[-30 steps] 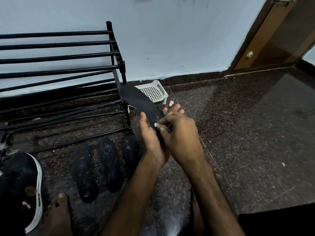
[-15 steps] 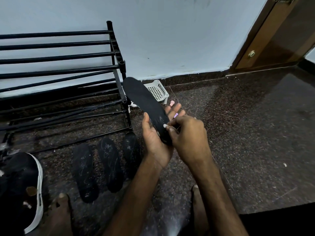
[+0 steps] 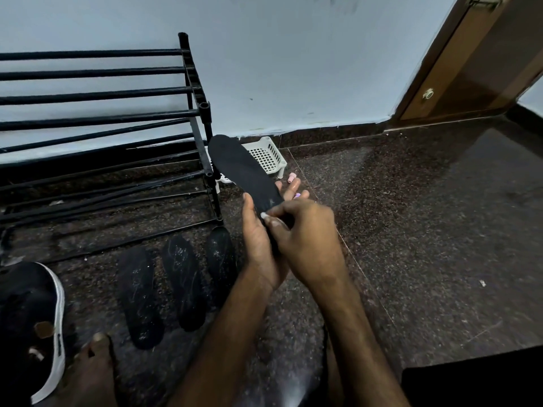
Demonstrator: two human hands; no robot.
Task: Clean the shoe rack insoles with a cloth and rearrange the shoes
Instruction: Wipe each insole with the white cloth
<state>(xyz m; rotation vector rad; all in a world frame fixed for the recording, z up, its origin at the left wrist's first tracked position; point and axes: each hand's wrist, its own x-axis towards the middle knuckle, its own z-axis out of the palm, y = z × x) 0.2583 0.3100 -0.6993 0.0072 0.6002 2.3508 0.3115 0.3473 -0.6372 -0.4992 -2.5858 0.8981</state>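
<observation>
Flat matte black insole (image 3: 244, 171), elongated oval, above speckled stone floor (image 3: 411, 230); long axis runs away-left, toe beside shoe rack (image 3: 199, 113) post; left hand (image 3: 258, 245) cradles it, thumb on edge; right hand (image 3: 305, 239) fingers curled, pinching heel end.

Floor (image 3: 426, 245) open at right; shoe rack (image 3: 194, 83), three insoles (image 3: 182, 280) crowd left.

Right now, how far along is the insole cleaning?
Three insoles lie on the floor; whether wiped, unclear. In hand: a fourth insole, left hand beneath, right hand pinching it. Left: the black sneaker sits on the floor, and the shoe rack bars in view hold no shoes.
</observation>
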